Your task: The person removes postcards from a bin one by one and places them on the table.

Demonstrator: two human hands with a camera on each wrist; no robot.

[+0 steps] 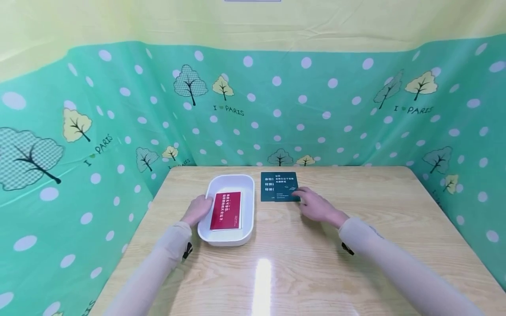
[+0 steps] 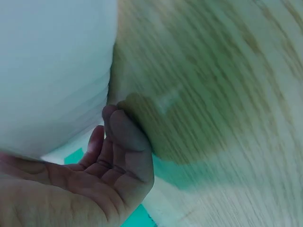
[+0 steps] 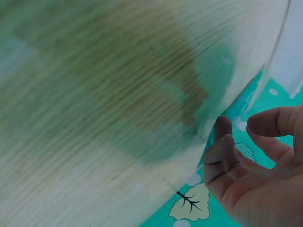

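Note:
In the head view my left hand (image 1: 197, 210) grips the left side of a white plastic tub (image 1: 248, 210). The left wrist view shows the curled fingers (image 2: 125, 132) against the tub's outer wall. Inside the tub lies a red card (image 1: 227, 211) with white print, over a white edge. To the right, two dark green cards with white print lie overlapped on the table: the left card (image 1: 266, 186) partly covered, the right card (image 1: 285, 184) on top. My right hand (image 1: 315, 205) touches the top card's lower right edge, with a gap between thumb and fingertips in the right wrist view.
The light wood table (image 1: 308, 267) carries a bright glare streak in front. A green dotted curtain (image 1: 276, 114) with printed trees stands along the back and both sides. The tub sits near the table's left edge, with the green cards by its far edge.

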